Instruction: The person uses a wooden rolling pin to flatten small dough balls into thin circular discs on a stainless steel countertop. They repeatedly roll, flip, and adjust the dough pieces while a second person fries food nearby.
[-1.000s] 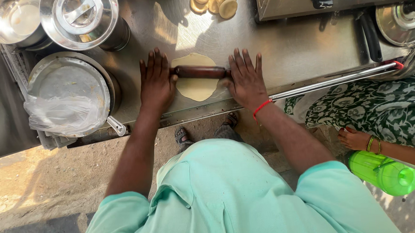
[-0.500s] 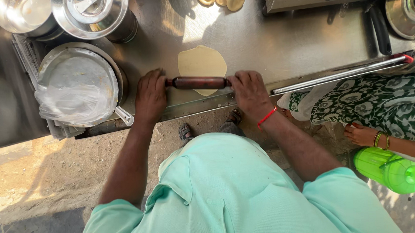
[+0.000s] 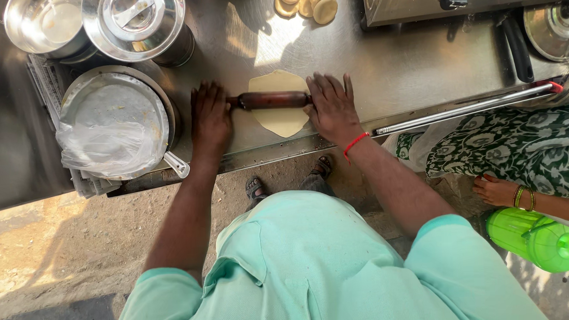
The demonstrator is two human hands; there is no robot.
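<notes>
A brown wooden rolling pin lies across a thin round of pale dough on the steel counter. My left hand rests flat on the pin's left end, fingers stretched forward. On the right end my right hand presses down, a red thread around its wrist. The pin sits over the middle of the dough, with dough showing above and below it.
Several small dough discs lie at the counter's back. Steel pots with lids and a plastic-covered plate stand left. Another person in a green patterned garment stands right, hand by a green jug. A steel rod runs along the counter edge.
The pin rolled toward me to the dough's near edge, then back away to its middle. My fingers curled over the ends and are now stretched flat again.
</notes>
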